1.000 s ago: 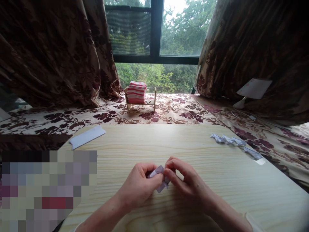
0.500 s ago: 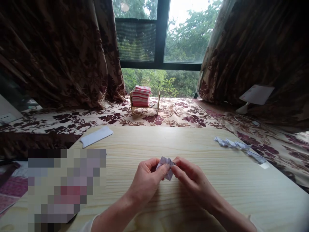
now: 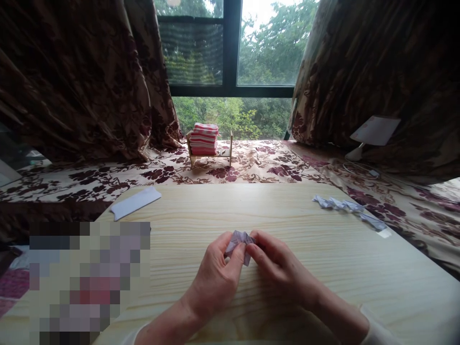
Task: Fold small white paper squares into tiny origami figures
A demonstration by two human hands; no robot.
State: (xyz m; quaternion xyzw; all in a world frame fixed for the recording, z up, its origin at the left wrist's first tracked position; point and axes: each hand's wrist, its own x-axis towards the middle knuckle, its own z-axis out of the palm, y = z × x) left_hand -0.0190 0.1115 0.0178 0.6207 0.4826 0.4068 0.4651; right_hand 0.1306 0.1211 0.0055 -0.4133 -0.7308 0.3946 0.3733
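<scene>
The table gives a wide lane from the left grip and right grip to its far edge, bounded by the white strip at far left and the row of folded papers along the right. Between the forearms a wedge narrows to where both grips meet at the creased paper, closing the way. Broad room lies right of the right forearm. At near left, a pixelated patch hides any obstacles. Past the far edge, the towels stand left of the middle.
</scene>
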